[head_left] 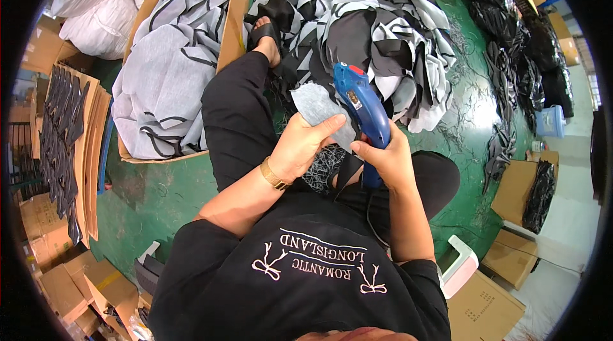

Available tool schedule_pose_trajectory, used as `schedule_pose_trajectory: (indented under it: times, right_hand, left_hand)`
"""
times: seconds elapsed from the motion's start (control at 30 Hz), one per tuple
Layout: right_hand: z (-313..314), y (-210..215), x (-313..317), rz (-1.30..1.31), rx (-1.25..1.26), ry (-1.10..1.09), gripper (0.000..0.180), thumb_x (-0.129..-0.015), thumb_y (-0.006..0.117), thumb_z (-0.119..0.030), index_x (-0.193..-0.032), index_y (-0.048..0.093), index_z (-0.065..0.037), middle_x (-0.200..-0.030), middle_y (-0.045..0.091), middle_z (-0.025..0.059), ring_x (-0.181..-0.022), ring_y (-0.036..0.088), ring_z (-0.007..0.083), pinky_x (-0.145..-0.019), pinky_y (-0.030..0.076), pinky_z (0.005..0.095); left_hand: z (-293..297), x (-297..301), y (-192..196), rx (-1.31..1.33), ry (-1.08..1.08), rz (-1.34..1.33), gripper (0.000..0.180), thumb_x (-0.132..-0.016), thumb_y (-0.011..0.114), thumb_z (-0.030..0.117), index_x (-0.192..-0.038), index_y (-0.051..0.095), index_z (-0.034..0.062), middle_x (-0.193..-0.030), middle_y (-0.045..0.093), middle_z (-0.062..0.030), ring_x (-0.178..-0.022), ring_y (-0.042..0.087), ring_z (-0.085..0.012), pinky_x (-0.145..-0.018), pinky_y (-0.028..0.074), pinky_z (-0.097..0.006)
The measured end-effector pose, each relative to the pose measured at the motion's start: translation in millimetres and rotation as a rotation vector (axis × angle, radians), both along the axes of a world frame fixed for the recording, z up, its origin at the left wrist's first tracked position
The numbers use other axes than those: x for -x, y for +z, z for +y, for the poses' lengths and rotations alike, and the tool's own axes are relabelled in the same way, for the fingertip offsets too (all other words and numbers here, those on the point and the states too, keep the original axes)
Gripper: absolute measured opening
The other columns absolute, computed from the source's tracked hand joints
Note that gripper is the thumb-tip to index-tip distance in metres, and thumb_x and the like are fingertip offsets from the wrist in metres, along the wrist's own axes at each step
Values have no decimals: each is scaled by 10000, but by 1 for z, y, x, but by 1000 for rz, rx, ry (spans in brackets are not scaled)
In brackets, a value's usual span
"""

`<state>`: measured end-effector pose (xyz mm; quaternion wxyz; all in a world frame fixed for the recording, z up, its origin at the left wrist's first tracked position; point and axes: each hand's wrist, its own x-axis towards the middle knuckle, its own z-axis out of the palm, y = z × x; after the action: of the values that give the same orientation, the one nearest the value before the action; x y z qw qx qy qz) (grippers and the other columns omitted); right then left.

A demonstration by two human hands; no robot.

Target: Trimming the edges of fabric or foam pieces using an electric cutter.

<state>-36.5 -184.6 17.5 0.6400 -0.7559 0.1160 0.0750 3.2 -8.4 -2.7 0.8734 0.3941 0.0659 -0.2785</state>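
A grey fabric piece (317, 108) was held in the left hand (300, 146), pinched between thumb and fingers at its near edge, just above the lap. A gold bracelet (274, 175) was worn on that wrist. A blue handheld tool (361, 110) was gripped in the right hand (386, 159), the fingers clenched round its handle and its far end raised just right of the fabric piece, touching or nearly touching it; which could not be told. A dark cord ran down from the tool toward the lap. Beyond the hands, a large heap of black, grey and white fabric scraps (370, 28) was spread on the green floor (150, 197). To the far left, a cardboard box (231, 18) was filled with grey fabric. Black pieces were stacked on flat cardboard (89, 149) at the left. A foot in a black sandal (265, 34) was stretched out between the box and the heap.
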Motion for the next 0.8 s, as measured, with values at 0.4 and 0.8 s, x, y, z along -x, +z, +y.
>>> schedule_pose_trajectory:
  times: [0.4,0.8]
  right_hand:
    - [-43,17,55,188,-280,48,406,-644,713,-147,-970,579,54,-745,582,76,-584,561,147,-550,459,263]
    - [-43,22,65,280,-224,56,360,-630,679,-37,-963,585,63,-718,571,64,-554,551,148,-528,459,257]
  left_hand:
    - [13,-13,-1,-115,133,-35,290,-838,687,89,-1109,585,74,-993,648,-10,-876,624,-108,-733,508,-265]
    - [17,-11,15,-127,68,-187,203,-841,658,27,-1040,619,12,-962,659,-27,-837,624,-105,-741,502,-261]
